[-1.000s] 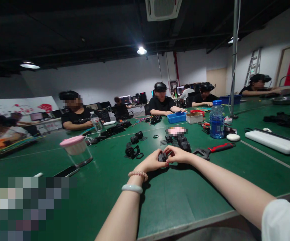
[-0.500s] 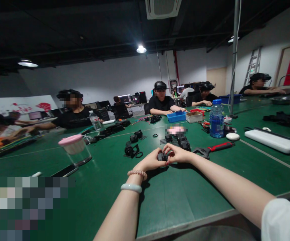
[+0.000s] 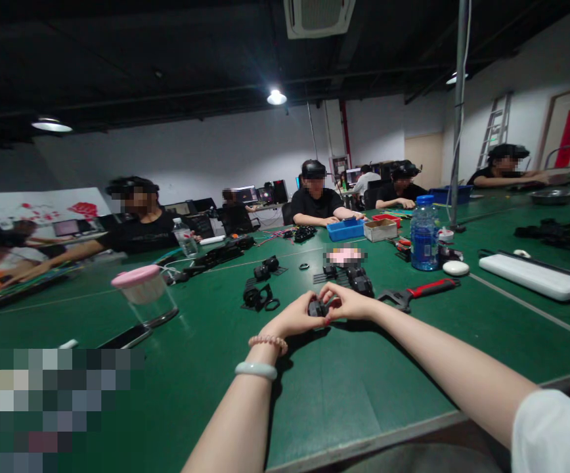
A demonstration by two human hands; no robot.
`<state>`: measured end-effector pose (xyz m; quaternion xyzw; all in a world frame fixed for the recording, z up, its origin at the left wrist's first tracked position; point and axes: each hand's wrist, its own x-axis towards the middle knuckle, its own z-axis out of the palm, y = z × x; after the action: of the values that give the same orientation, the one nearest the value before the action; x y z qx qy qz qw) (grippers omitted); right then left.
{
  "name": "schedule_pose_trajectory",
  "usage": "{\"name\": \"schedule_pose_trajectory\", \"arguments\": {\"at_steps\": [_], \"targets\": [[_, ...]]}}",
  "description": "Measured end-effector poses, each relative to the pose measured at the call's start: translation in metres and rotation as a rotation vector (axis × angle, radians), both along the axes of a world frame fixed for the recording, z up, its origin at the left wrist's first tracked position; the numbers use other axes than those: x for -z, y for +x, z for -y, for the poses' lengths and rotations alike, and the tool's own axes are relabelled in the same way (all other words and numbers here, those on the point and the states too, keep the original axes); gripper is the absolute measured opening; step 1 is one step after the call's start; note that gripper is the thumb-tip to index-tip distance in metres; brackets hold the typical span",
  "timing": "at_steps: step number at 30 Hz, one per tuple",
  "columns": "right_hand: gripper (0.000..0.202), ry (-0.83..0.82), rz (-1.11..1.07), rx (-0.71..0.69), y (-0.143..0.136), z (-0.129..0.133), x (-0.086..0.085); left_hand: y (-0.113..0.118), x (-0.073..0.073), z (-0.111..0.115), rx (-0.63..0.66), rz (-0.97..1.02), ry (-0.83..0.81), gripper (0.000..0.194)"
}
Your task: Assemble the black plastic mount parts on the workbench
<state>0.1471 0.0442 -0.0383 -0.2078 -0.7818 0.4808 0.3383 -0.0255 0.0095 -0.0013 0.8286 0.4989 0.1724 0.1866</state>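
Note:
Between both hands, low over the green table (image 3: pixel 324 394), is a small black ribbed fitting (image 3: pixel 317 308). My left hand (image 3: pixel 297 316) grips it from the left, fingers curled around its side. From the right, my right hand (image 3: pixel 343 303) pinches the same piece with thumb and fingertips. Just beyond lie more black parts: a cluster (image 3: pixel 358 280) behind my right hand, another group (image 3: pixel 254 297) to the left with a black ring nut (image 3: pixel 272 304) by it, and a smaller ring (image 3: pixel 304 266) farther off. The fitting's exact kind is too small to tell.
An adjustable wrench (image 3: pixel 420 291) with a red and black handle lies right of my hands. Beyond it stand a blue bottle (image 3: pixel 425 236) and a white power strip (image 3: pixel 536 276). A pink-lidded jar (image 3: pixel 140 295) and a phone (image 3: pixel 126 336) are left. Several co-workers (image 3: pixel 314 200) sit around the table.
The view has shifted very slightly. Both hands stay closed around the black fitting, in nearly the same place.

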Motion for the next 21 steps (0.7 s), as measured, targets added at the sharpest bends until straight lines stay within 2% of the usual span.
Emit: {"name": "schedule_pose_trajectory", "arguments": {"at_steps": [12, 21], "targets": [[0.04, 0.002, 0.009, 0.014, -0.0004, -0.0015, -0.0006, 0.0052, -0.0078, 0.0067, -0.037, 0.005, -0.019, 0.044], [0.034, -0.025, 0.013, 0.028, -0.0016, -0.0029, 0.0009, 0.0007, -0.0033, 0.0016, -0.005, -0.019, 0.003, 0.046]]}}
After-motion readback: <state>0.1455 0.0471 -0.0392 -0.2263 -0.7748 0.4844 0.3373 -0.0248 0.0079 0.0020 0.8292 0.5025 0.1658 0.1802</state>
